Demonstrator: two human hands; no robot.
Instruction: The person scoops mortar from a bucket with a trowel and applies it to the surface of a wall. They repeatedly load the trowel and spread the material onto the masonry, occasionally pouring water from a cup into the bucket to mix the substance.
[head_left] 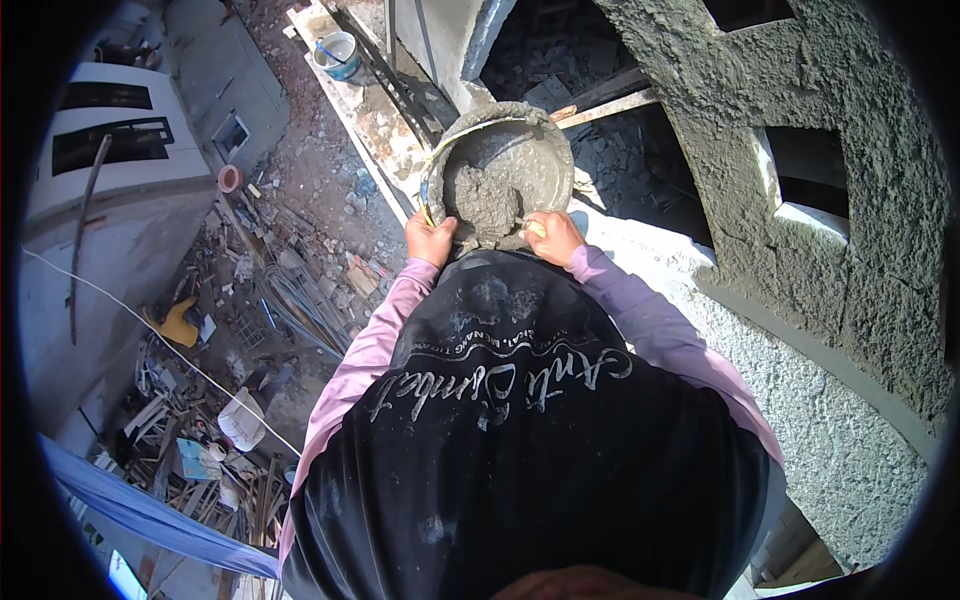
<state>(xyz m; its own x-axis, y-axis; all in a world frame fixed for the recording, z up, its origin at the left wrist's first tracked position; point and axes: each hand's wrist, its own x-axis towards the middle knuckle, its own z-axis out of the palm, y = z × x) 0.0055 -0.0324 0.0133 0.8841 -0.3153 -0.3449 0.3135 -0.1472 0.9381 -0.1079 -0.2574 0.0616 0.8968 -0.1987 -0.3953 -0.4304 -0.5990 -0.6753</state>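
Note:
A cement-crusted bucket is in front of my body, with a heap of wet grey mortar inside it. My left hand is closed on the bucket's near left rim, beside its yellowish wire handle. At the near right side, my right hand is wrapped round the pale handle of a trowel. The trowel's blade is hard to make out against the mortar.
A mortar-stained plank carries a small blue-and-white pail. Rough plastered wall with openings rises on the right. Far below lie rubble, scrap wood and a white bucket. A thin white cord crosses the left.

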